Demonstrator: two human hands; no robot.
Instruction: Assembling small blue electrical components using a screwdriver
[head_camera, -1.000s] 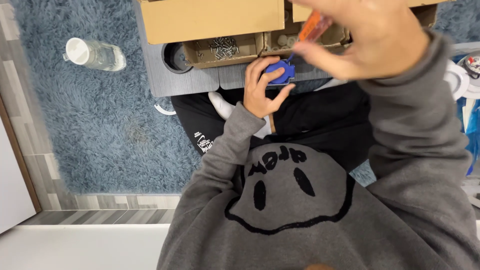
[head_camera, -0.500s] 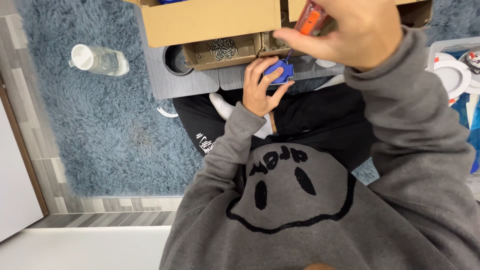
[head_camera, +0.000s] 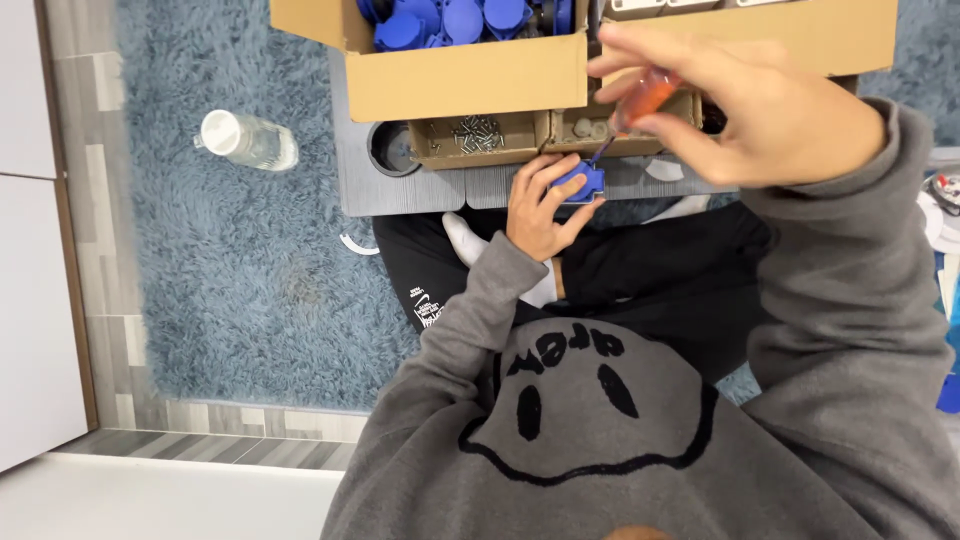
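At twelve o'clock, over the grey surface, the left hand is gripping a blue part while the right hand is pinching an orange screwdriver; fastening seems underway, needing the tip seated squarely.

Left hand low near lap, fingers curled shut around small blue part, forearm in grey sleeve angled up from torso. Right hand raised close to camera, fingers pinched on orange screwdriver, blurred, wrist bent, grey-sleeved arm coming in from right.
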